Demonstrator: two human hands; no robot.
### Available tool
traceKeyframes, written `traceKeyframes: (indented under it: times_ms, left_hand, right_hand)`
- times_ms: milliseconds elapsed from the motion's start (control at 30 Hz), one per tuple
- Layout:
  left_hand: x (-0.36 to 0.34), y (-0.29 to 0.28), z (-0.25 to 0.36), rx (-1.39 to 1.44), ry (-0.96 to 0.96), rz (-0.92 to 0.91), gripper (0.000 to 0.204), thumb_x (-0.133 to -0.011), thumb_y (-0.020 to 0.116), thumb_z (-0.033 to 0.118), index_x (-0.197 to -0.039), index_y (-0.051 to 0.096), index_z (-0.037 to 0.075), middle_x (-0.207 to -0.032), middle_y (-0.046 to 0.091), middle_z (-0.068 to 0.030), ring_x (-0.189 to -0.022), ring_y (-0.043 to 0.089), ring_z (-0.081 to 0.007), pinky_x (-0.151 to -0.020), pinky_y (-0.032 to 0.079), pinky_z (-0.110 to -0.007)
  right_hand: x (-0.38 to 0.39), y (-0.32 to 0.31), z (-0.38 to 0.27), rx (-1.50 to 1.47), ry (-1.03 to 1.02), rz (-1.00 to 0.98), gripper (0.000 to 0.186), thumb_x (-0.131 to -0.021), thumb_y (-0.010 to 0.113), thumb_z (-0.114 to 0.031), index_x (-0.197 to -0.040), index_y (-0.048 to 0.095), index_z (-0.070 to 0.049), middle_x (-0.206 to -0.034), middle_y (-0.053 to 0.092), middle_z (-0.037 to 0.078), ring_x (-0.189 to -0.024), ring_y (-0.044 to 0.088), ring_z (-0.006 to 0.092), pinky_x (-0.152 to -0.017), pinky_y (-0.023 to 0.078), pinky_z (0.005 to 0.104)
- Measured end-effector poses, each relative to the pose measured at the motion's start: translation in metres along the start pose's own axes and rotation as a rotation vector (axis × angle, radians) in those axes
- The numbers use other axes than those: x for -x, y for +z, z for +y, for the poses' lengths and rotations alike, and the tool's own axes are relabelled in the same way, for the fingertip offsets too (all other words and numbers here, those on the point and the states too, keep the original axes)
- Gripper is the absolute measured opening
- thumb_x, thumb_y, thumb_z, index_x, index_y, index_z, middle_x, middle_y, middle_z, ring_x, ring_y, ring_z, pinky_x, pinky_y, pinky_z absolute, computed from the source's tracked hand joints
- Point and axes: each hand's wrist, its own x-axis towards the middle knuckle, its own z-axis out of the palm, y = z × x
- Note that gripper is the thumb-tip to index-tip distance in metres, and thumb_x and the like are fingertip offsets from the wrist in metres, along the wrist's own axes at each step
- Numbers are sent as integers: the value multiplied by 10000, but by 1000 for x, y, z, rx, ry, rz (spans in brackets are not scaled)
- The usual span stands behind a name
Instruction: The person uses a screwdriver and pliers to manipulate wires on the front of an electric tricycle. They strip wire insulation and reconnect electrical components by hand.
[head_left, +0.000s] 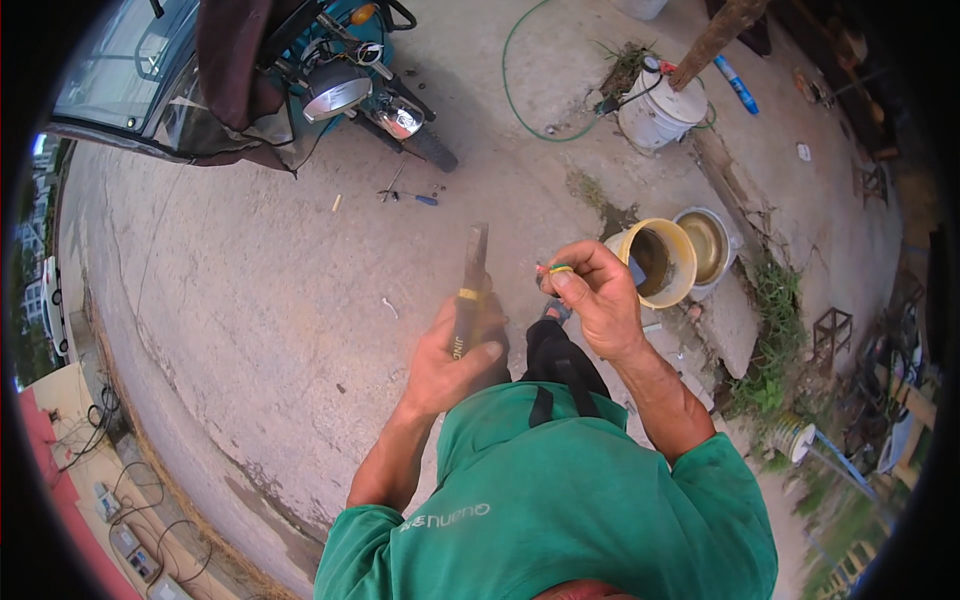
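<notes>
My left hand (pixel 448 362) is wrapped round a hand tool (pixel 466 312) with a dark handle, a yellow band and a long grey metal head pointing away from me. Motion blurs the tool, so its exact kind does not show. To its right, my right hand (pixel 608 305) is raised, with thumb and fingers pinching a small yellow-green strip (pixel 561 269) that looks like a bit of wire. A reddish tip shows at its left end. The two hands are apart, and the tool does not touch the strip.
A three-wheeled vehicle (pixel 340 95) stands at the far left, with a blue-handled screwdriver (pixel 426 200) on the concrete near its front wheel. A yellow bucket (pixel 688 265) and a metal basin (pixel 722 222) are beyond my right hand. Farther off are a white bucket (pixel 660 125) and a green hose (pixel 508 85).
</notes>
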Motion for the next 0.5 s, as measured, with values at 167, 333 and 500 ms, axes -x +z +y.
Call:
traceKeyframes:
  times_ms: [167,333,500]
  left_hand:
    - [20,16,9,64,-128,-113,377,-852,698,74,-1225,683,24,-1483,494,-130,-1363,488,-274,-1089,420,-402]
    - [20,20,9,-40,-90,-141,387,-853,703,85,-1233,680,16,-1496,474,-143,-1388,464,-291,-1110,402,-405]
    - [16,26,7,-154,-14,-81,286,-865,706,74,-1133,683,-23,-1295,579,-152,-1242,544,-303,-1081,418,-433]
  right_hand:
    - [-1,5,6,-24,-75,30,149,-972,653,-43,-1104,610,10,-1015,685,58,-943,635,98,-856,517,270]
    - [-2,11,10,42,-75,-3,123,-958,667,-38,-1060,621,13,-969,688,60,-880,643,104,-803,532,274]
    - [1,20,6,175,-60,7,118,-944,678,-46,-1019,623,26,-898,692,68,-810,653,115,-731,551,287]
